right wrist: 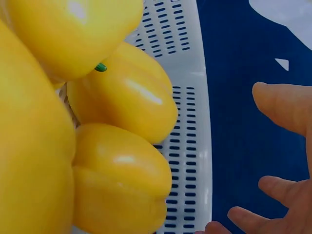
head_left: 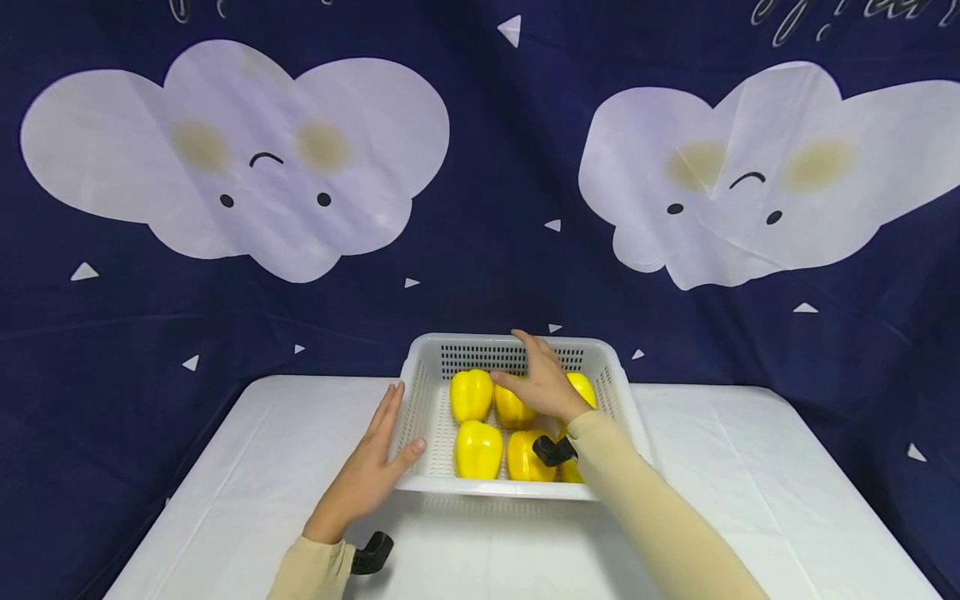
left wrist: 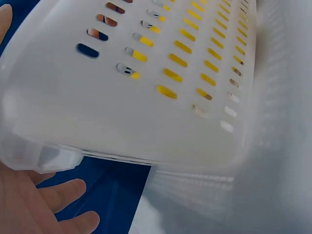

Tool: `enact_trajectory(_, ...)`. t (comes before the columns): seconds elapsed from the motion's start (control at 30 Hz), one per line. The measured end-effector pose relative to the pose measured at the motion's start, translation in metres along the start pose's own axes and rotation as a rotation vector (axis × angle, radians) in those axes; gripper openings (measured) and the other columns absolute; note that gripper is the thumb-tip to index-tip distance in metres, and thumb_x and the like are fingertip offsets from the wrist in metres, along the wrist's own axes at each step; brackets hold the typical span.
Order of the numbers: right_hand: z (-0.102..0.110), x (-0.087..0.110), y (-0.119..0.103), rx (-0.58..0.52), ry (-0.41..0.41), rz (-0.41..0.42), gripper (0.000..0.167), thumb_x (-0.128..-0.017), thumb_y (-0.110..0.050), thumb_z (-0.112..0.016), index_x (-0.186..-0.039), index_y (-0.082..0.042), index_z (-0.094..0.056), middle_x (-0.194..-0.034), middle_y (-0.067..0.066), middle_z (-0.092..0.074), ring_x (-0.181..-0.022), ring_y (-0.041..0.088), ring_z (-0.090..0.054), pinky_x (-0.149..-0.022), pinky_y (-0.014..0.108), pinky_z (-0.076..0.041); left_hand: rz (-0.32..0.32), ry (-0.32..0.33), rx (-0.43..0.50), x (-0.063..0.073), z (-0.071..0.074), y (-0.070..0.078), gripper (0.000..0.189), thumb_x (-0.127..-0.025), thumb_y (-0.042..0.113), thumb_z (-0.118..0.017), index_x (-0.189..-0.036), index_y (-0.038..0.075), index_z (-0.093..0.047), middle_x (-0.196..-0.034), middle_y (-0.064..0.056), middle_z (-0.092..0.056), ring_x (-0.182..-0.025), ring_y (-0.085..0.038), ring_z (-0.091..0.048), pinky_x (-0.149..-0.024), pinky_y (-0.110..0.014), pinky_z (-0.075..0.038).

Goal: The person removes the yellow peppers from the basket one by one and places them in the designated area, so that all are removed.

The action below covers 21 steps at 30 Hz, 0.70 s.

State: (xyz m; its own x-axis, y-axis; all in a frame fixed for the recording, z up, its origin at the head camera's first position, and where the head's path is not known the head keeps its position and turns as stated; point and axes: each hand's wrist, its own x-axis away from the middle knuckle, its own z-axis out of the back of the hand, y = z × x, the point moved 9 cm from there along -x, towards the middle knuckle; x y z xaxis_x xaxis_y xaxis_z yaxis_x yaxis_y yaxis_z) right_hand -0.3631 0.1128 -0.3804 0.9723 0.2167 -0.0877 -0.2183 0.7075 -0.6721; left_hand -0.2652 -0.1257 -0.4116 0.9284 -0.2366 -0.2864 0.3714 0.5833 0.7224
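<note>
A white slotted plastic basket (head_left: 517, 487) stands on the table with several yellow bell peppers in it. At its left side is my left hand (head_left: 363, 479), fingers extended along the outer wall and thumb near the front left corner. My right hand (head_left: 546, 385) reaches over the basket with fingers spread, above the back row and holding nothing. It partly covers the back middle pepper (head_left: 512, 410). Left of it lies another pepper (head_left: 472, 396); two more, one at the front left (head_left: 478, 450) and one at the front middle (head_left: 525, 462), sit nearer me. The right sleeve hides part of the right-hand peppers.
A white cloth covers the table (head_left: 225, 483). Behind it hangs a dark blue curtain (head_left: 502, 275) printed with white clouds and small triangles. Each wrist carries a black camera mount, one at the left cuff (head_left: 372, 554) and one at the right cuff (head_left: 555, 451).
</note>
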Motion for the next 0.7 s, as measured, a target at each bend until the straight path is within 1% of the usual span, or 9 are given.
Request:
enact_trajectory(0.13, -0.008, -0.005, -0.005, 0.007, -0.021, -0.007, 0.084, -0.093, -0.041, -0.070, -0.160, -0.017, -0.025, -0.164, 0.017, -0.020, -0.150, 0.037, -0.020, -0.117, 0.061, -0.025, -0.003, 0.012, -0.013, 0.001, -0.001, 0.000, 0.085, -0.100, 0.042, -0.059, -0.163, 0.012, -0.011, -0.168, -0.016, -0.004, -0.149, -0.047, -0.015, -0.109, -0.073, -0.023)
enact_trajectory(0.23, -0.014, -0.008, -0.010, 0.010, -0.041, 0.002, 0.084, -0.093, -0.039, -0.071, -0.159, -0.016, -0.027, -0.164, 0.017, -0.022, -0.150, 0.037, -0.020, -0.117, 0.061, -0.025, 0.001, 0.014, -0.025, 0.002, -0.001, -0.001, 0.089, -0.098, 0.043, -0.062, -0.163, 0.010, -0.011, -0.168, -0.016, -0.004, -0.149, -0.046, -0.016, -0.110, -0.072, -0.023)
enact_trajectory(0.47, -0.028, -0.012, -0.017, 0.025, -0.090, 0.017, 0.084, -0.091, -0.038, -0.073, -0.159, -0.016, -0.029, -0.163, 0.015, -0.026, -0.149, 0.036, -0.023, -0.115, 0.061, -0.028, 0.039, -0.017, -0.065, 0.005, -0.006, -0.006, 0.103, -0.091, 0.052, -0.068, -0.159, -0.002, -0.013, -0.168, -0.013, -0.001, -0.150, -0.043, -0.016, -0.112, -0.067, -0.024)
enact_trajectory(0.7, -0.039, -0.015, -0.020, 0.081, -0.137, 0.020, 0.086, -0.087, -0.036, -0.078, -0.158, -0.019, -0.033, -0.163, 0.013, -0.028, -0.149, 0.034, -0.025, -0.114, 0.061, -0.029, 0.047, -0.028, -0.086, 0.006, -0.008, -0.008, 0.112, -0.085, 0.056, -0.073, -0.158, -0.005, -0.014, -0.168, -0.013, -0.001, -0.149, -0.043, -0.017, -0.111, -0.066, -0.028)
